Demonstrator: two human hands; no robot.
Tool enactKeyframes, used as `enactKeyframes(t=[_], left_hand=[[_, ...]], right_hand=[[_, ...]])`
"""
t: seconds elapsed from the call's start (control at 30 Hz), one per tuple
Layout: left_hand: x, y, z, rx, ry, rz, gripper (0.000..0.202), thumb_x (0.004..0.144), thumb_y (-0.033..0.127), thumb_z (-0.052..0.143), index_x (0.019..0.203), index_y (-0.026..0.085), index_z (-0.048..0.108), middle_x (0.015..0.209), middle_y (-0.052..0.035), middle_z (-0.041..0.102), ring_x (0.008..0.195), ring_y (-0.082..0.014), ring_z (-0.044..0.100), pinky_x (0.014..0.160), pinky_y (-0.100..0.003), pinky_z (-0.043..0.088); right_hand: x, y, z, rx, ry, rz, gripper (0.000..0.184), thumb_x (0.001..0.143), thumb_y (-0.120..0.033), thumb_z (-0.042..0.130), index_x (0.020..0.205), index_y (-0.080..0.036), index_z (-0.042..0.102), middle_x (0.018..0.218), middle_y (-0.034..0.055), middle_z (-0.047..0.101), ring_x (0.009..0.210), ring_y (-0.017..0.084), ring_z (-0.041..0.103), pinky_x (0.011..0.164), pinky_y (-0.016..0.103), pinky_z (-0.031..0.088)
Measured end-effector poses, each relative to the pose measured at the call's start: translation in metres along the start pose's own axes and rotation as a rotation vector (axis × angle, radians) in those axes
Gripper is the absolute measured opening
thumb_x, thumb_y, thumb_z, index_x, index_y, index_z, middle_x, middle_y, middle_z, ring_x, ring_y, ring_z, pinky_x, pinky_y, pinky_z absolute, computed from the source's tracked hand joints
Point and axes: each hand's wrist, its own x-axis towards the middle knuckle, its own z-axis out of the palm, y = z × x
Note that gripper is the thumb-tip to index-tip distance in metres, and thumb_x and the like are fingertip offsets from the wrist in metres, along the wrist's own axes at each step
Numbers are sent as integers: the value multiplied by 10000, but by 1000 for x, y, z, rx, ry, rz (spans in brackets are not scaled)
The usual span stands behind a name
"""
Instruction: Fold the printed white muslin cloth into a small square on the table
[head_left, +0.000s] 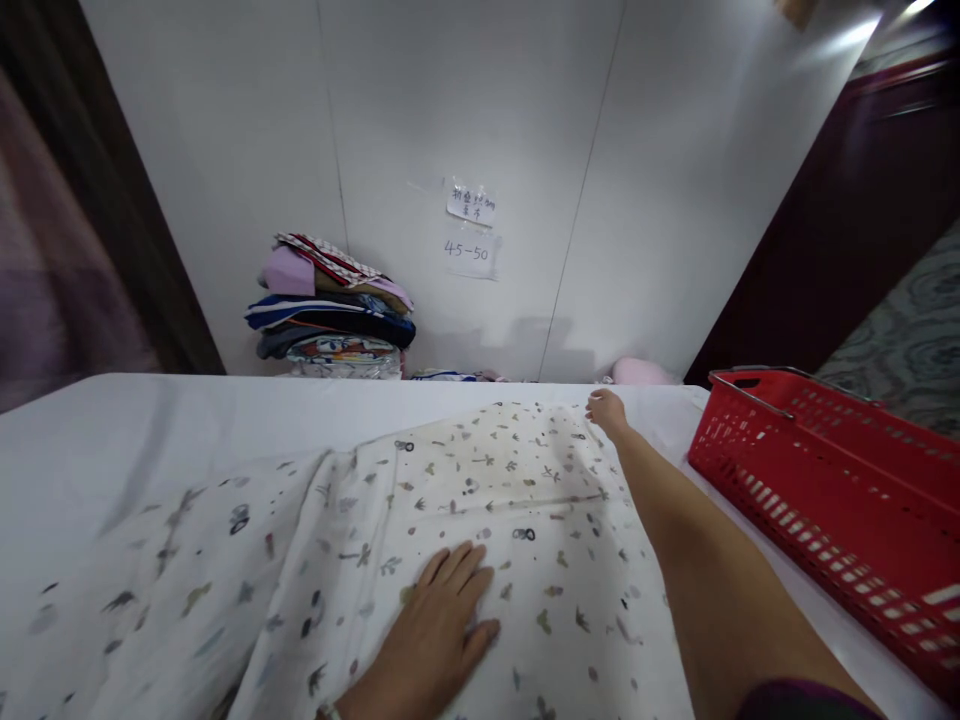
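Note:
A white cloth with small printed figures [480, 500] lies spread across a white table [135, 420]. My left hand [439, 630] rests flat on the near part of the cloth, fingers stretched out and together. My right arm reaches far across the cloth. My right hand [606, 410] sits at the cloth's far right corner, fingers curled down on the fabric edge as if pinching it.
A red plastic basket [825, 500] stands at the right of the table. A stack of folded clothes [330, 310] lies against the white wall behind the table. Paper notes [471, 230] are stuck on the wall. A pink item [645, 372] peeks over the far edge.

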Motion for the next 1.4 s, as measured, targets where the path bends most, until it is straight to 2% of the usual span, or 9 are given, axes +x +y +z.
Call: enactKeyframes(t=[0.2, 0.3, 0.47, 0.63, 0.83, 1.0, 1.13, 1.27, 1.4], left_hand=[[0, -2, 2, -31, 53, 23, 448, 895, 474, 424, 1285, 265, 493, 1431, -31, 421, 1328, -255, 351, 1103, -497, 291], [1, -1, 1, -26, 36, 18, 452, 899, 471, 413, 1285, 251, 496, 1429, -46, 422, 1329, -253, 348, 1107, -489, 273], [4, 0, 1, -6, 14, 21, 480, 905, 483, 387, 1288, 216, 497, 1438, -78, 405, 1336, -259, 333, 1102, -484, 260], [10, 0, -7, -15, 31, 63, 483, 894, 492, 400, 1243, 185, 534, 1405, -109, 443, 1321, -268, 351, 1089, -478, 266], [10, 12, -31, -124, -138, -15, 592, 864, 573, 395, 1302, 184, 486, 1447, -117, 382, 1360, -292, 281, 1105, -524, 194], [-42, 45, -48, -170, -150, 148, 527, 861, 562, 421, 1242, 220, 543, 1359, -78, 496, 1255, -270, 429, 1043, -453, 337], [-95, 60, -46, -124, -94, 323, 327, 835, 413, 532, 1104, 240, 600, 1159, -50, 610, 1066, -230, 549, 916, -399, 445], [-130, 50, -31, -37, 33, 340, 296, 786, 338, 590, 1067, 247, 603, 1096, -44, 629, 992, -229, 576, 852, -381, 476], [-145, 33, -18, 6, 112, 321, 281, 813, 357, 557, 1067, 248, 608, 1065, -40, 650, 958, -221, 603, 823, -367, 490]], right_hand=[[-64, 46, 1, -238, -85, -112, 146, 801, -175, 573, 923, -176, 654, 950, 55, 660, 947, 218, 602, 883, 372, 461], [-106, 67, -20, -314, -75, -176, 207, 751, -152, 543, 917, -174, 665, 1030, 75, 656, 1020, 242, 584, 934, 382, 426], [-183, 100, -73, -387, -81, -226, 276, 713, -167, 509, 938, -160, 668, 1072, 90, 655, 1055, 236, 574, 984, 371, 393], [-271, 122, -128, -448, -48, -100, 308, 742, -233, 523, 1013, -169, 655, 1076, 91, 661, 1012, 232, 596, 943, 347, 421], [-350, 124, -169, -300, 123, 155, 248, 734, -247, 546, 936, -188, 677, 939, 49, 699, 858, 201, 631, 773, 292, 480], [-379, 128, -180, -247, 190, 221, 251, 761, -296, 523, 921, -163, 663, 757, 31, 683, 708, 170, 621, 611, 251, 477], [-386, 128, -180, -250, 200, 257, 250, 790, -286, 487, 915, -142, 648, 628, 8, 634, 549, 135, 576, 489, 217, 425], [-382, 124, -179, -347, 180, 236, 220, 816, -290, 466, 797, -166, 645, 648, 10, 641, 557, 130, 573, 523, 219, 413], [-374, 120, -176, -512, 148, 214, 231, 833, -337, 492, 772, -179, 649, 758, 41, 672, 706, 162, 597, 635, 242, 406]])
